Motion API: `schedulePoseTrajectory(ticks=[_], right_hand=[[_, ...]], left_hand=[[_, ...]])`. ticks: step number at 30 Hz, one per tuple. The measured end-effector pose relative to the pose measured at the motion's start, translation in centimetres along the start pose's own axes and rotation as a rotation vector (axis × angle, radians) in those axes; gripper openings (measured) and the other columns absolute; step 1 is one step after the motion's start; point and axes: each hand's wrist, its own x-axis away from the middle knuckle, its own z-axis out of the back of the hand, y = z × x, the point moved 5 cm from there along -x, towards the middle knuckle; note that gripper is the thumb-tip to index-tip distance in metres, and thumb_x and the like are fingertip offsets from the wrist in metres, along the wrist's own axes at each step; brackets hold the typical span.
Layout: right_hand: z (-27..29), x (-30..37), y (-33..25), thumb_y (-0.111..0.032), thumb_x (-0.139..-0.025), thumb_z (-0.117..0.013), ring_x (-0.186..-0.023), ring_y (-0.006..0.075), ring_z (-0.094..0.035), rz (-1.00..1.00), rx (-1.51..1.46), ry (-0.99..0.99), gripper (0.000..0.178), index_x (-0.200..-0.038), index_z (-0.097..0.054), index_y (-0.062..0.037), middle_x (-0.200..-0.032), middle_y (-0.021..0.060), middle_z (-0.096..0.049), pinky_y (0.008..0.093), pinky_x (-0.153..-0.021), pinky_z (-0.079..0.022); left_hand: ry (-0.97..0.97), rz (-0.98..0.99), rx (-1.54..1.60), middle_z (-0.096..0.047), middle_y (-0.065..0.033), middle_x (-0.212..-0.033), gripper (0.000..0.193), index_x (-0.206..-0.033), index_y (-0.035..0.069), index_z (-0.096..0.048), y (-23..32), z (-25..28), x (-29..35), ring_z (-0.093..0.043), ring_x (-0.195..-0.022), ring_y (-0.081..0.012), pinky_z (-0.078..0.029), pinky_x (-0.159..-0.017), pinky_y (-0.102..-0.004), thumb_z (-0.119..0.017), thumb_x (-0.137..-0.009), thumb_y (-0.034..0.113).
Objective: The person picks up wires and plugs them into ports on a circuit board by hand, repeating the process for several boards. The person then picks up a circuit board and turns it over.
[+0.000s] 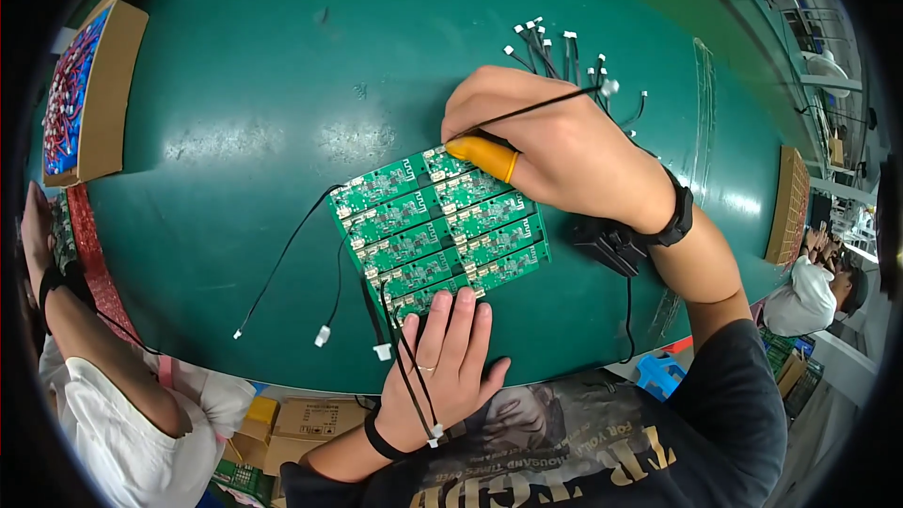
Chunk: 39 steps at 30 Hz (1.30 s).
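A green panel of joined circuit boards (pixel 388 214) lies on the table in front of me. My right hand (pixel 569 150) is closed at its far edge, pinching a black cable (pixel 541 107) whose free end with a white plug sticks out over the hand. An orange finger cot (pixel 485 158) covers one digit, its tip touching a small connector. My left hand (pixel 442 367) rests flat on the panel's near edge, fingers stretched out. Several black cables run off the panel's left side, one ending in a white plug (pixel 323 336); two lie across my left hand.
Loose black cables with white plugs (pixel 534 38) lie beyond my right hand. A black device (pixel 608 246) sits under my right wrist. At the far left stands a cardboard box (pixel 103 99) of red and blue wired parts. Another person's arm (pixel 108 348) is at the left; a brown tray (pixel 787 205) stands right.
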Motion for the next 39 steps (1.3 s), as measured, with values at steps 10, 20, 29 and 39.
schedulePoseTrajectory(ticks=[10, 20, 29, 39], right_hand=[[-0.3, 0.0, -0.6, 0.005, -0.080, -0.080, -0.091, 0.0315, -0.071, 0.019, 0.120, 0.039, 0.023, -0.101, -0.073, 0.0010, -0.105, 0.0105, -0.072, 0.0394, -0.080, -0.059], [-0.3, 0.1, -0.9, 0.003, -0.079, -0.082, -0.092, 0.0288, -0.072, 0.002, 0.209, 0.006, 0.026, -0.103, -0.074, -0.0030, -0.107, 0.0093, -0.072, 0.0384, -0.080, -0.059], [-0.2, -0.3, -1.2, 0.002, -0.079, -0.083, -0.092, 0.0283, -0.072, -0.015, 0.197, 0.021, 0.027, -0.104, -0.074, -0.0029, -0.107, 0.0095, -0.072, 0.0382, -0.081, -0.059], [-0.2, 0.0, -1.2, 0.003, -0.080, -0.082, -0.091, 0.0287, -0.072, -0.016, 0.219, 0.003, 0.026, -0.104, -0.074, -0.0024, -0.106, 0.0103, -0.073, 0.0386, -0.079, -0.058]], left_hand=[[0.022, -0.017, -0.002, -0.054, -0.0231, -0.156, 0.068, -0.142, 0.004, -0.066, -0.2, 0.1, 0.2, -0.047, -0.148, -0.0428, -0.032, -0.122, -0.0607, -0.071, -0.092, 0.049], [-0.002, 0.014, -0.028, -0.055, -0.0127, -0.160, 0.061, -0.146, 0.014, -0.065, -0.1, 0.5, -0.2, -0.051, -0.148, -0.0325, -0.042, -0.117, -0.0500, -0.061, -0.099, 0.052], [0.030, -0.024, 0.048, -0.052, -0.0185, -0.158, 0.066, -0.145, 0.009, -0.064, -0.2, 0.4, -0.1, -0.045, -0.148, -0.0401, -0.038, -0.118, -0.0570, -0.070, -0.092, 0.048], [0.020, -0.029, 0.045, -0.053, -0.0170, -0.157, 0.065, -0.144, 0.009, -0.065, 0.0, 0.4, -0.3, -0.046, -0.146, -0.0399, -0.039, -0.116, -0.0576, -0.071, -0.092, 0.048]])
